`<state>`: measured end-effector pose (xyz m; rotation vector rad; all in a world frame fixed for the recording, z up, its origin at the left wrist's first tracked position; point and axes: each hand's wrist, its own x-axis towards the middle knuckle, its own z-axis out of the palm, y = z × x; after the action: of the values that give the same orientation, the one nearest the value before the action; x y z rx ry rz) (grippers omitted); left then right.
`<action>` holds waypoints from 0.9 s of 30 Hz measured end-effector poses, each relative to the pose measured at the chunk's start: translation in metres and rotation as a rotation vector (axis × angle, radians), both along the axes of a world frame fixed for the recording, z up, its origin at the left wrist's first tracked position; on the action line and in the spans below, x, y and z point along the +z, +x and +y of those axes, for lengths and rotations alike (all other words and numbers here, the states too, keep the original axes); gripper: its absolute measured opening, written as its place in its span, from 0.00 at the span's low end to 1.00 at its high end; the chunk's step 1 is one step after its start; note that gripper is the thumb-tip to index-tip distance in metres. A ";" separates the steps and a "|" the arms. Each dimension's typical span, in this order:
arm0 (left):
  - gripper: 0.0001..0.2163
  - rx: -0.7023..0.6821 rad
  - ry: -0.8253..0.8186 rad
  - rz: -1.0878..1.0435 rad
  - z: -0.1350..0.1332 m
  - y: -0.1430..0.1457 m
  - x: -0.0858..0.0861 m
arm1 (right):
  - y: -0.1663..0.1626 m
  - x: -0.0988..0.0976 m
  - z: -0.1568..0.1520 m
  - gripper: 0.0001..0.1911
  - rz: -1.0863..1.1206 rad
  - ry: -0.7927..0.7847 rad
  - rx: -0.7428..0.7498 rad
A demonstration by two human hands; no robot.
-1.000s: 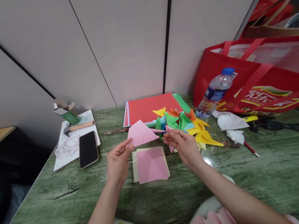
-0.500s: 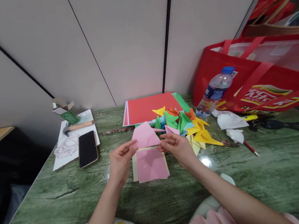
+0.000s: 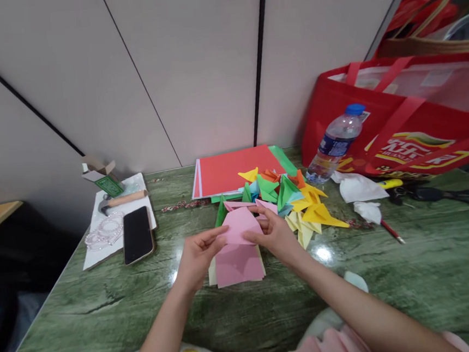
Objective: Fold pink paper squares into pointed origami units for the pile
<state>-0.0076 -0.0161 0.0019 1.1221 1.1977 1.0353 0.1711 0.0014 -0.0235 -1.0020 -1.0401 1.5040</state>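
Note:
Between both hands is a partly folded sheet of pink paper [image 3: 241, 224], held just above the table. My left hand [image 3: 202, 255] pinches its left edge between thumb and fingers. On the opposite side, my right hand [image 3: 274, 230] has its thumb on the paper's front and its fingers behind the right edge. Below it lies a stack of square papers [image 3: 238, 266], pink on top with pale yellow edges showing. Just behind the hands is a heap of folded paper pieces [image 3: 287, 190] in green, yellow, orange, blue and pink.
Coloured sheets [image 3: 238, 170], red on top, lie by the wall. To the left are a phone [image 3: 137, 235], a hammer [image 3: 127, 198], a beaded string [image 3: 104, 231] and a small green box [image 3: 107, 181]. A water bottle [image 3: 334, 144], red bag [image 3: 377, 119], tissues [image 3: 359, 188] and pencil [image 3: 393, 231] are right.
The pink paper has come slightly down and toward me, tilting a little. My right hand has shifted its grip, with the thumb now on the paper's front. My left hand moved slightly right.

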 end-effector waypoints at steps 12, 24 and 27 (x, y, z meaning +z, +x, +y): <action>0.23 -0.045 -0.115 -0.335 0.001 0.000 0.010 | 0.000 0.001 0.001 0.32 0.066 -0.032 0.012; 0.12 -0.027 -0.049 -0.173 -0.003 0.014 -0.006 | -0.006 -0.004 -0.005 0.20 0.079 -0.056 0.007; 0.13 0.015 0.037 -0.027 -0.002 0.009 -0.006 | -0.005 -0.002 -0.003 0.23 0.072 -0.027 -0.064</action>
<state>0.0016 -0.0177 -0.0046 1.1260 1.1715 1.0851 0.1664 -0.0011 -0.0254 -0.9834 -0.9313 1.4945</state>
